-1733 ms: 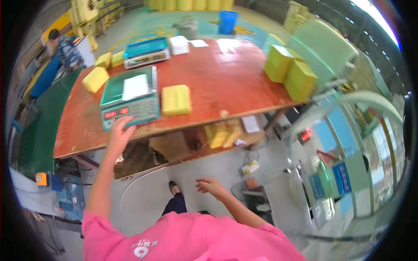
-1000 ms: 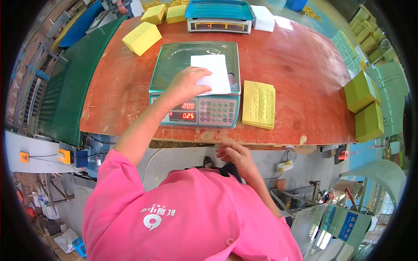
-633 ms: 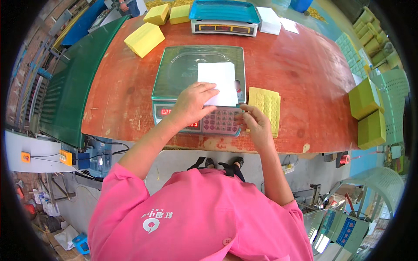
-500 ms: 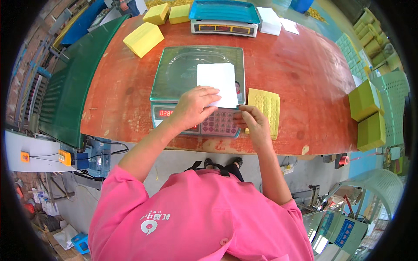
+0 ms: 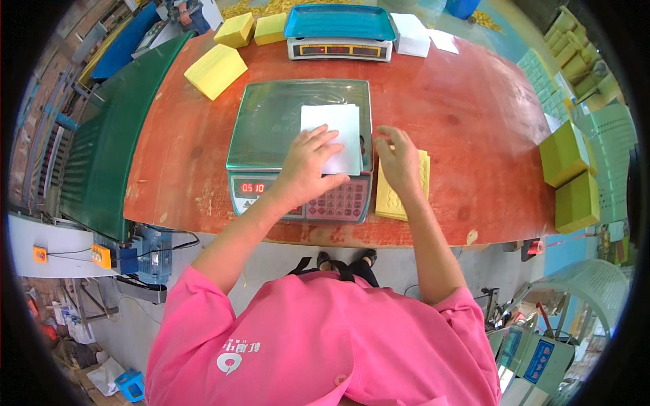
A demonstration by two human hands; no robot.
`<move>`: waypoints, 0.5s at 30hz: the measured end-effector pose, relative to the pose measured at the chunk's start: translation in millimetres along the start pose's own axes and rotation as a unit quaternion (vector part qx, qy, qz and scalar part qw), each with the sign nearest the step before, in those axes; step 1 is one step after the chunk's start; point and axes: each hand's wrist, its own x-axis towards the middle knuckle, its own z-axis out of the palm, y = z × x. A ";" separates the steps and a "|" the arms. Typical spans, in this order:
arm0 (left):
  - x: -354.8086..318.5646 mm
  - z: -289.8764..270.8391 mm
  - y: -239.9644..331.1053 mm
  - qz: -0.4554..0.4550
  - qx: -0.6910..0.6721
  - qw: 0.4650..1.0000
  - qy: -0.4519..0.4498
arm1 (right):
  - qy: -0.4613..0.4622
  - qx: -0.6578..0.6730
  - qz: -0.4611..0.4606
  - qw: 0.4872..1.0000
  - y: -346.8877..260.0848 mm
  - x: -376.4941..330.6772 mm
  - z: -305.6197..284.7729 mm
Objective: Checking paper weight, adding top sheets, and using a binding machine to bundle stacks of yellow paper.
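The left forearm (image 5: 240,227) is slanting inward, and the left hand (image 5: 308,166) is lying across the white paper's (image 5: 344,128) lower left side, fingers extended and spread. The paper is resting on the scale (image 5: 271,122) on the bench (image 5: 474,135). The right hand (image 5: 401,162) is hanging above the yellow stack (image 5: 391,205), fingers half-bent; whether they are gripping anything, I cannot tell.

Workshop around a worn red table (image 5: 467,169)

Left of the left hand (image 5: 310,164), a long green surface (image 5: 112,145) borders the table. Left of and behind that hand, a white panel (image 5: 68,240) stands near grey floor (image 5: 271,258). Beyond the right hand (image 5: 401,161), past the table, are blue-green floor (image 5: 511,44) and a blue bin (image 5: 463,7). Well right stands a pale green perforated panel (image 5: 607,152).
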 end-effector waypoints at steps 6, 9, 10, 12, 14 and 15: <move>6.8 7.2 10.1 0.003 0.090 0.996 -0.016 | 0.006 0.008 -0.005 1.000 10.6 -6.0 9.4; 9.1 11.0 8.1 0.021 0.058 0.997 -0.042 | 0.016 -0.020 -0.031 0.999 6.6 3.4 11.7; 10.1 11.7 9.6 0.023 0.057 0.997 -0.047 | 0.017 0.002 -0.022 1.000 10.6 6.9 13.1; 10.8 12.0 11.0 0.026 0.057 0.997 -0.052 | 0.019 0.025 -0.014 0.999 16.5 12.1 13.6; 9.8 11.0 10.4 0.031 0.047 0.997 -0.052 | -0.005 0.105 0.010 0.994 21.0 16.1 13.3; 9.7 10.9 10.6 0.030 0.047 0.997 -0.053 | -0.005 0.105 0.010 0.994 20.8 17.9 13.8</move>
